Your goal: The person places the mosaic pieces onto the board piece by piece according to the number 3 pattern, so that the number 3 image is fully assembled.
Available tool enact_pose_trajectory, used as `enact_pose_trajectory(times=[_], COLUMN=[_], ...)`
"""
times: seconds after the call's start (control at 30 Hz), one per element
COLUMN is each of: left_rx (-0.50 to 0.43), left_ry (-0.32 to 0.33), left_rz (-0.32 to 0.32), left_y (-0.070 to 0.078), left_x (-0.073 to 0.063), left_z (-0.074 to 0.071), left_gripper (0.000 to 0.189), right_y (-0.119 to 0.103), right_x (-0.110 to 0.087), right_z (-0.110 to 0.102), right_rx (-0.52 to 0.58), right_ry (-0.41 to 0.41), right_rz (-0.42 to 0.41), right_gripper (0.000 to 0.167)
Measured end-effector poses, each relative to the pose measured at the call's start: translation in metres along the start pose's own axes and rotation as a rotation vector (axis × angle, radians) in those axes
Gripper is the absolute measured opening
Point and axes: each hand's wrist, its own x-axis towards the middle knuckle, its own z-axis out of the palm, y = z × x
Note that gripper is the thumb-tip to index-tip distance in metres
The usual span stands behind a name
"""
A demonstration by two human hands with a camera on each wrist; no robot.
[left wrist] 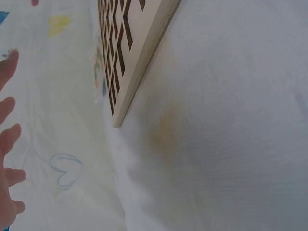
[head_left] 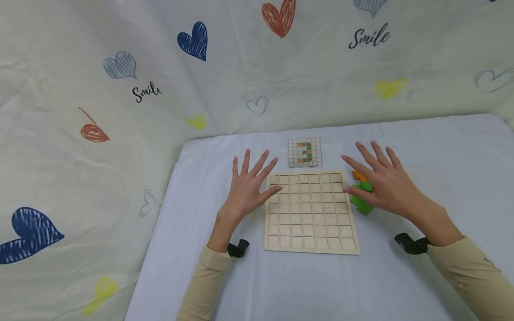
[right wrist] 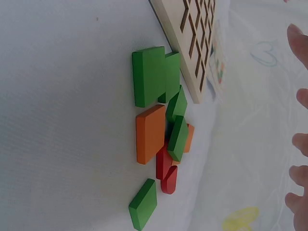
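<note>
My left hand [head_left: 248, 187] is spread over the left edge of a wooden grid board [head_left: 311, 213], fingers straight and holding nothing. On the other side, my right hand [head_left: 385, 180] hovers with fingers apart, partly covering a small heap of flat coloured tiles in the head view. The right wrist view shows these tiles lying beside the board: several green tiles [right wrist: 149, 77], an orange tile [right wrist: 150, 134] with more orange behind, and red tiles [right wrist: 169, 180] with a rounded end. The board's square recesses hold no tiles.
Behind the board lies a pattern card [head_left: 305, 152], its grid printed with orange, green and red squares in a shape like a 3. A white cloth [head_left: 289, 285] covers the table. A curtain [head_left: 225, 84] printed with hearts hangs at the back and left.
</note>
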Motion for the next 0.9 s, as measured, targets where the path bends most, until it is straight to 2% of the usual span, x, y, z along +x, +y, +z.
enact_pose_trajectory(times=[0.33, 0.47, 0.57, 0.67, 0.77, 0.9], left_rx=[0.006, -0.02, -0.116, -0.225, -0.292, -0.352], left_ry=[-0.026, -0.073, -0.185, -0.341, -0.478, -0.572], left_rz=[-0.003, -0.008, -0.039, -0.089, -0.139, -0.169], left_y=[-0.001, -0.004, -0.007, -0.011, -0.016, -0.021], left_x=[-0.005, -0.009, -0.012, -0.017, -0.022, -0.029], left_z=[-0.001, -0.002, -0.001, 0.003, 0.008, 0.012], left_gripper=[0.08, 0.081, 0.083, 0.089, 0.097, 0.107], right_y=[0.0, 0.002, 0.003, 0.008, 0.013, 0.02], right_x=[-0.004, -0.006, -0.006, -0.006, -0.004, 0.0], right_z=[-0.001, -0.001, 0.0, 0.002, 0.004, 0.008], right_rx=[0.008, 0.03, 0.064, 0.104, 0.143, 0.194], right_ry=[0.012, 0.0, 0.002, 0.014, 0.0, -0.054], right_rz=[-0.003, -0.002, -0.007, -0.026, -0.032, 0.002], right_gripper=[0.084, 0.083, 0.079, 0.076, 0.069, 0.057])
